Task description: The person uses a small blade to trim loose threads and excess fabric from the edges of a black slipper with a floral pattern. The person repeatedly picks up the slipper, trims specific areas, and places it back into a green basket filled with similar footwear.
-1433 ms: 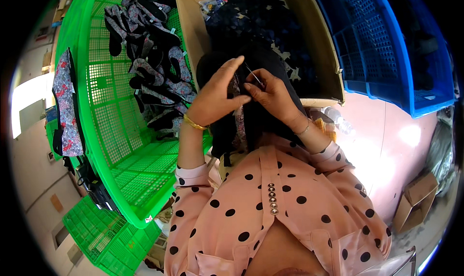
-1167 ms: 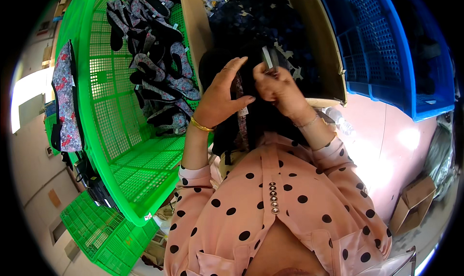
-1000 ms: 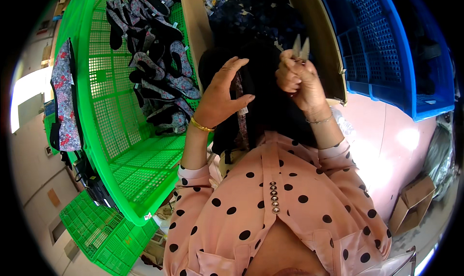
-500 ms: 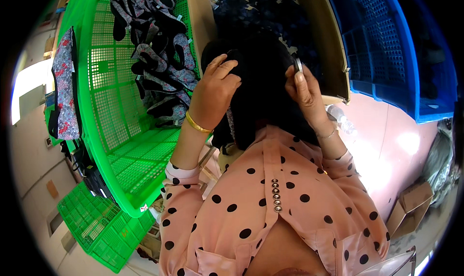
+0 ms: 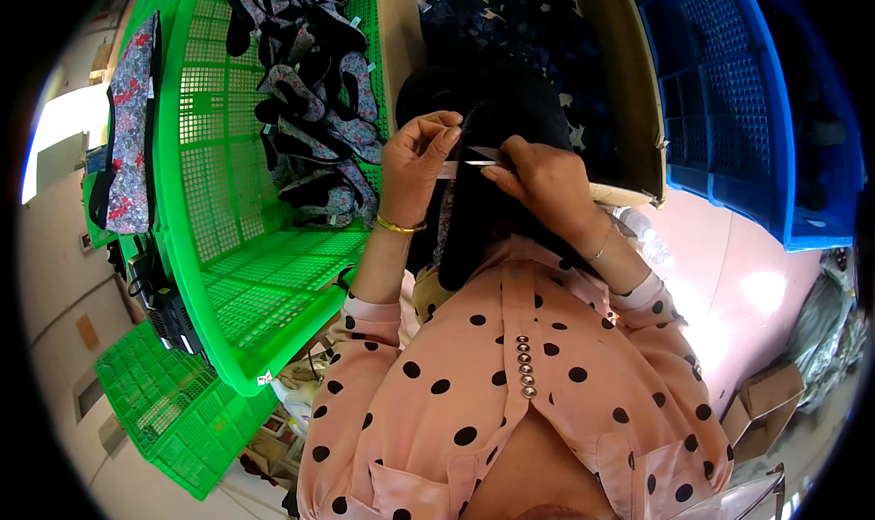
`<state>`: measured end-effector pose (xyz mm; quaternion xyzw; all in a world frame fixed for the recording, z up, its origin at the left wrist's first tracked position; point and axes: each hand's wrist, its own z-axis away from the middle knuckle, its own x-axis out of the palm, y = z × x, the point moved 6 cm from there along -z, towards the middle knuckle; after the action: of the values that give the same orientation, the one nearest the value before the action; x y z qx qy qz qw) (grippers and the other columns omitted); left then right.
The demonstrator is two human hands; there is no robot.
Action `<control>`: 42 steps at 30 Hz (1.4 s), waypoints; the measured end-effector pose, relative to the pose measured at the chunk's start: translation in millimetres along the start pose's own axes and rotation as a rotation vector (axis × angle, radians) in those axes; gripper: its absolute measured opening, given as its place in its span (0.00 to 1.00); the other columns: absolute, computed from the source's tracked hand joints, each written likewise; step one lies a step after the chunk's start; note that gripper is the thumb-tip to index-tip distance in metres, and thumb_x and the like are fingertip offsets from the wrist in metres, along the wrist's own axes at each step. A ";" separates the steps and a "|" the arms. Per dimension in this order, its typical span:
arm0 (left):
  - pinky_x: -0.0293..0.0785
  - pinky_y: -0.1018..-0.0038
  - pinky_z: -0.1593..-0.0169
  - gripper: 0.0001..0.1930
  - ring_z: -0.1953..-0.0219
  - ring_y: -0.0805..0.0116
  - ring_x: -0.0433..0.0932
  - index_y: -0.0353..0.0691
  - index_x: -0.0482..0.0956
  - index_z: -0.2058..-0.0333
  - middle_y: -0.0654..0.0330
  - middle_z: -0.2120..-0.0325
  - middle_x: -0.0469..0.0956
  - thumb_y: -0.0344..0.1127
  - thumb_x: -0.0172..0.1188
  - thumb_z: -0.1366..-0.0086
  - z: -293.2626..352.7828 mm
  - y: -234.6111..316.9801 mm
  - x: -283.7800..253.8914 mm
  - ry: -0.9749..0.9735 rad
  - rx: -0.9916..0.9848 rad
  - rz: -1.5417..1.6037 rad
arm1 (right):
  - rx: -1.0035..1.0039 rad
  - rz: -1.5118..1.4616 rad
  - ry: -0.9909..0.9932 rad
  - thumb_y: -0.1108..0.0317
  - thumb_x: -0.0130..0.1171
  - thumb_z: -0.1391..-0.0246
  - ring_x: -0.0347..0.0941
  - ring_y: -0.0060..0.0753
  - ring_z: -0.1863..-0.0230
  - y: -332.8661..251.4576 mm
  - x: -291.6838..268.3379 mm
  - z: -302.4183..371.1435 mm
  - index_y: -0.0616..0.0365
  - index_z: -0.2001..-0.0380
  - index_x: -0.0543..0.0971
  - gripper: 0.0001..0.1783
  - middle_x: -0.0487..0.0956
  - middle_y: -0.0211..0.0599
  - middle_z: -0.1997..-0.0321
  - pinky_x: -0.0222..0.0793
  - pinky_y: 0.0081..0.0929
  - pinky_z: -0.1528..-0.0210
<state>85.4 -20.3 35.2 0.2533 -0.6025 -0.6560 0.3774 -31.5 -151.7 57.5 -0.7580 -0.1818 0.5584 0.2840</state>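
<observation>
My left hand [image 5: 417, 163] is closed, thumb and forefinger pinched together over the black cloth on my lap. What it pinches is too small or dark to make out. A short pale strip [image 5: 447, 169] shows beside its palm. My right hand [image 5: 550, 181] grips a small pair of thread snips [image 5: 485, 158], its blades pointing left toward the left hand. Below the hands, a black piece with a floral edge [image 5: 444, 224] lies on my lap, largely lost against the dark cloth.
A green crate [image 5: 232, 201] on the left holds several floral-and-black, slipper-shaped fabric pieces [image 5: 296, 92]. Ahead stands a cardboard box [image 5: 643, 92] with dark scraps inside. On the right is a blue crate [image 5: 729, 110]; near it lies a clear bottle [image 5: 645, 233].
My right hand has moved left, bringing the snips close to my left hand. The left hand has shifted slightly right, its thumb and forefinger now pinched together.
</observation>
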 end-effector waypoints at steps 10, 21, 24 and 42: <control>0.68 0.84 0.58 0.05 0.65 0.83 0.71 0.37 0.77 0.69 0.60 0.53 0.77 0.31 0.62 0.36 11.3 -15.1 6.9 0.156 -0.031 0.239 | -0.001 0.213 0.049 0.45 0.58 0.45 0.73 0.33 0.83 -9.1 1.1 -6.4 0.52 0.76 0.69 0.22 0.71 0.31 0.86 0.66 0.29 0.83; 0.75 0.78 0.52 0.06 0.60 0.76 0.76 0.36 0.76 0.66 0.57 0.53 0.77 0.32 0.58 0.32 16.4 -11.7 11.2 0.219 -0.004 0.299 | -0.074 0.261 0.003 0.47 0.58 0.44 0.72 0.33 0.83 -12.7 -5.2 -11.6 0.53 0.78 0.70 0.22 0.72 0.30 0.85 0.66 0.30 0.81; 0.78 0.72 0.50 0.07 0.56 0.71 0.78 0.34 0.75 0.63 0.55 0.54 0.78 0.32 0.55 0.31 8.7 -1.4 2.7 0.265 -0.003 0.338 | 0.159 -0.155 -0.005 0.48 0.54 0.39 0.68 0.25 0.83 19.7 -2.8 -3.0 0.56 0.75 0.72 0.22 0.70 0.28 0.85 0.62 0.25 0.80; 0.75 0.71 0.63 0.09 0.65 0.60 0.77 0.38 0.80 0.68 0.58 0.67 0.75 0.26 0.69 0.48 28.3 40.9 34.9 0.107 0.639 -1.058 | 0.416 -0.645 0.030 0.49 0.53 0.37 0.68 0.28 0.81 46.6 16.7 18.4 0.61 0.65 0.75 0.22 0.70 0.36 0.84 0.62 0.22 0.77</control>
<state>50.5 -30.8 83.7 0.6507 -0.5422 -0.5278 -0.0640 -45.8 -173.6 11.6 -0.5959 -0.2895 0.4542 0.5956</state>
